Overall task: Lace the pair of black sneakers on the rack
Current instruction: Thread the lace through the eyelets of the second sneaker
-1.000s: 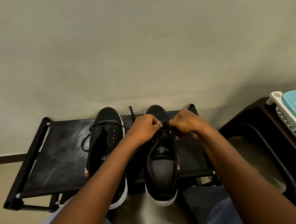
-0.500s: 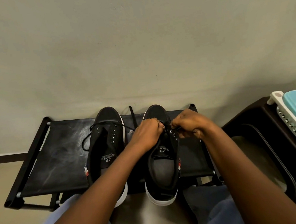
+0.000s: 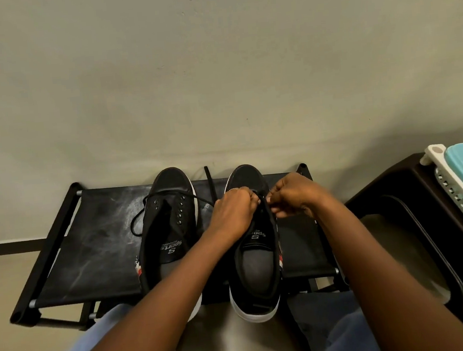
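Left hand (image 3: pixel 232 213) and right hand (image 3: pixel 291 196) both curled, fingertips pinching the lace (image 3: pixel 260 200) over the right shoe (image 3: pixel 255 246) near its far eyelets; hands nearly touching. Left shoe (image 3: pixel 171 237) just beside it, its own lace (image 3: pixel 140 221) loose, looping off the left side onto the rack (image 3: pixel 90 245). Both shoes sit toes far, heels hanging over the rack's near edge. Dark bin (image 3: pixel 415 214) right of the rack, blue-and-white basket (image 3: pixel 462 181) on its far right edge.
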